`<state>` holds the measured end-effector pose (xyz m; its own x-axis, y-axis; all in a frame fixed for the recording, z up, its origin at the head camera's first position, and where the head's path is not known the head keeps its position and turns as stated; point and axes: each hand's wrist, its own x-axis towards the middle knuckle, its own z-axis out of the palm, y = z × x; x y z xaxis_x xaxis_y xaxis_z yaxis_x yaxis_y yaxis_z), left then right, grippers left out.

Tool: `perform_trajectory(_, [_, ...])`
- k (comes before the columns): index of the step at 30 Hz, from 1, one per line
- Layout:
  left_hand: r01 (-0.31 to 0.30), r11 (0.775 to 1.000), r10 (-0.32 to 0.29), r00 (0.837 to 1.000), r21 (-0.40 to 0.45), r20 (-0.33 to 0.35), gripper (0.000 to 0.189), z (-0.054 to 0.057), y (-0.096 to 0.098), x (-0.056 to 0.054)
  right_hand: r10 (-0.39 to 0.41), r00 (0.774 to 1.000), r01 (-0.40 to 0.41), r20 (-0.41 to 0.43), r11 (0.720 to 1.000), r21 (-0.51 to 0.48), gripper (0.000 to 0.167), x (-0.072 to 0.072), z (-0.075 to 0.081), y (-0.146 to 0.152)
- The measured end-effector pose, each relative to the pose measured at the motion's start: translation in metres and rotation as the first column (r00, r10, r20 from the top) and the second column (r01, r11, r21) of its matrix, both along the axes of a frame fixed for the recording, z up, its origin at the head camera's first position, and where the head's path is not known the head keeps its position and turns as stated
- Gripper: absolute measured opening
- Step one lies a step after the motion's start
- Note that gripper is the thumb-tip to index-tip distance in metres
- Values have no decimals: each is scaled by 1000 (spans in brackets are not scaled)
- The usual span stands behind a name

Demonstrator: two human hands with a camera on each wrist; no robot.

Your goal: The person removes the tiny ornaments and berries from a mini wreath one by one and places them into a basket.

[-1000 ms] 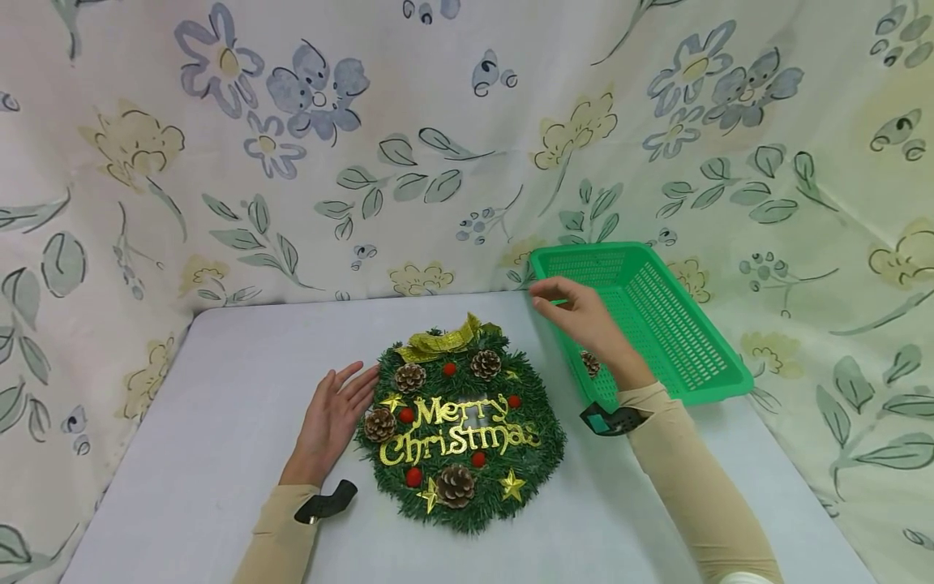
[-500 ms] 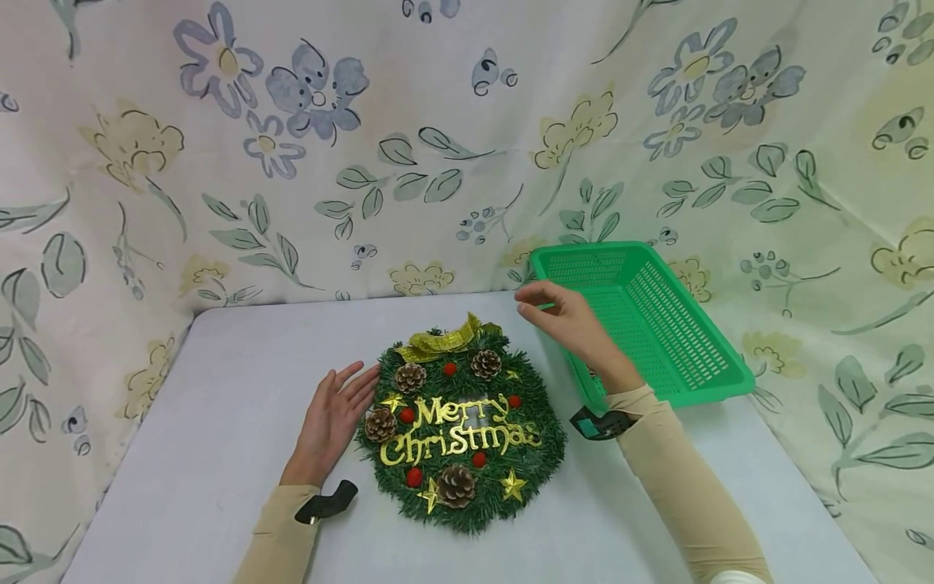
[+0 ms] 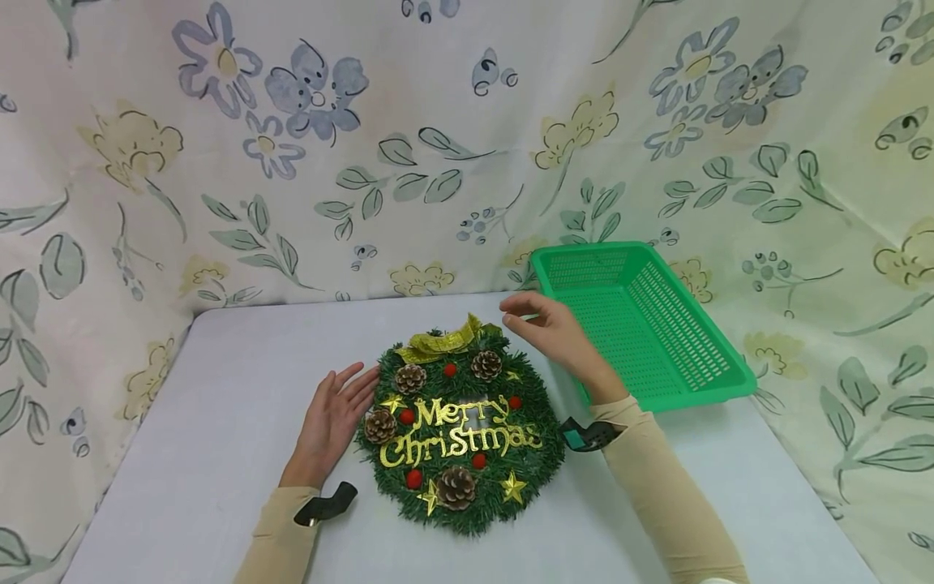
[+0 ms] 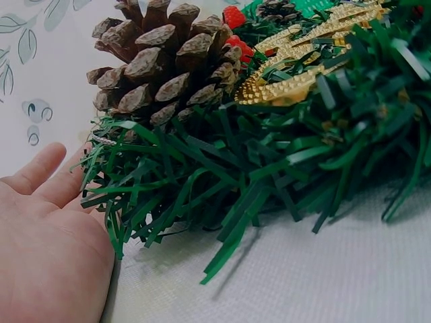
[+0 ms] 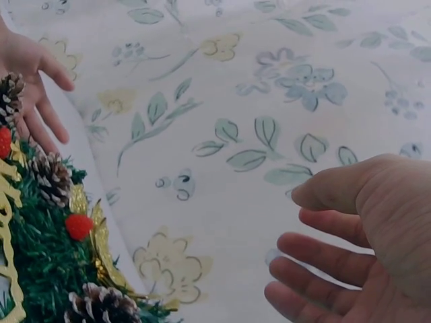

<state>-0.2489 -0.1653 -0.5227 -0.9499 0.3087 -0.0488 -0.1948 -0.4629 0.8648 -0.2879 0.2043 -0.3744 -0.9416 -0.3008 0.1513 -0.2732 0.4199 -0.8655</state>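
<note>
A green tinsel wreath lies flat on the table, with a gold "Merry Christmas" sign across its middle. Pine cones, gold stars, red balls and a gold ribbon decorate it. At the wreath's left side my left hand rests palm up, fingers extended towards the tinsel; in the left wrist view its fingers pass behind the tinsel's edge. My right hand hovers between wreath and basket, fingers loosely bent. In the right wrist view, nothing sits between its thumb and fingers.
A green plastic basket with slotted walls stands at the right of the white table. My right arm covers its near left corner. Flowered cloth hangs behind the table's back edge.
My right hand has drifted left and slightly down, away from the basket towards the wreath's upper right. A pine cone seen earlier in the basket is now hidden behind my right arm. The left hand stays still.
</note>
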Motion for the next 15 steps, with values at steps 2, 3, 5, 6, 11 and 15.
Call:
perform_trajectory(2, [0, 1000, 0, 1000, 4, 3, 72, 0, 0, 0, 8, 1000, -8, -3, 1000, -9, 28, 0, -2, -4])
perform_trajectory(3, [0, 1000, 0, 1000, 6, 4, 72, -1, -1, 0, 10, 1000, -10, -5, 1000, -10, 27, 0, -3, -5])
perform_trajectory(5, [0, 1000, 0, 1000, 6, 3, 72, -1, -1, 0, 11, 1000, -11, -9, 1000, -16, 27, 0, -5, -9])
perform_trajectory(6, [0, 1000, 0, 1000, 7, 3, 72, -1, -1, 0, 10, 1000, -10, -7, 1000, -20, 26, 0, -7, -10])
perform_trajectory(11, [2, 1000, -2, 1000, 4, 0, 72, -1, -1, 0, 12, 1000, -12, 1, 999, -32, 27, 0, -13, -16])
perform_trajectory(15, [-1, 1000, 1, 1000, -5, -7, 72, -2, 0, 0, 31, 1000, -30, 3, 998, -46, 28, -1, -17, -20])
